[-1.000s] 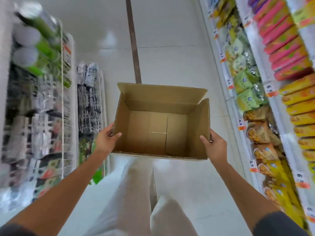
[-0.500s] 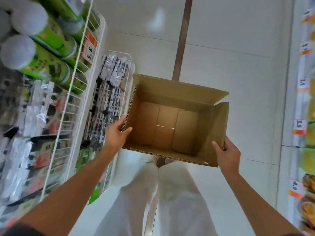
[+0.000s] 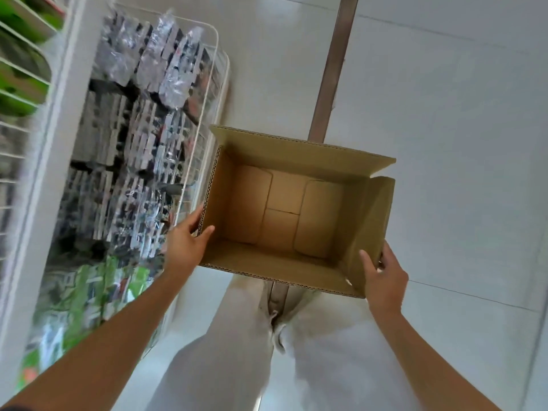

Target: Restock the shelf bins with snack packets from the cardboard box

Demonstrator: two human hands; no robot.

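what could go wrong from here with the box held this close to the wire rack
The left corner of the cardboard box sits close beside the wire rack and may snag it or knock packets loose. The left hand and right hand grip only its thin walls, which might flex and slip. It looks empty: nothing to restock.

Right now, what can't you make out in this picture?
Head view only.
1. Packets in the bins: motion blur, labels unreadable.
2. Right hand fingertips: behind the box flap.
3. Floor under the box: hidden by box and legs.
4. Green goods, top left: blurred, cut off by the edge.
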